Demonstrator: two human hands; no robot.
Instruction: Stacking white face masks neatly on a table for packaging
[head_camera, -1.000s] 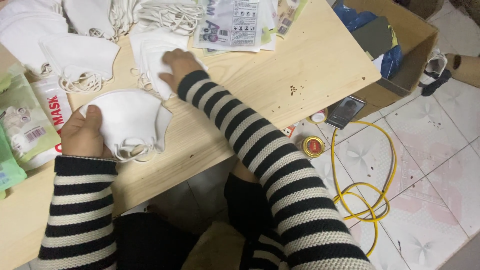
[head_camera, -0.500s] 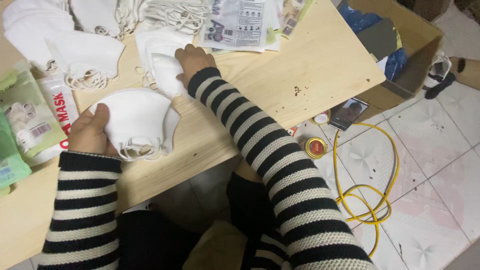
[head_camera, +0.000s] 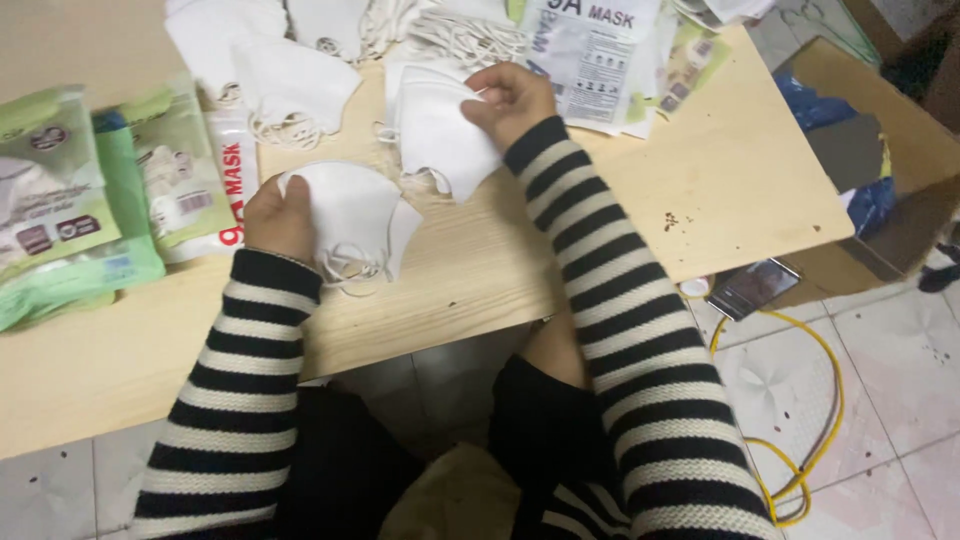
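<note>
Both striped-sleeved arms reach forward; the left hand is curled in a closed grip (knuckles up), the right hand pinches with bent fingers.

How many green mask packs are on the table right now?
2 that I can separate, both at the table's left edge: one green pack far left, one green pack beside it, left of the left hand. More may lie beneath them.

matt white cloth masks; pale raw wood table; glossy plastic packets; knit sleeves.
</note>
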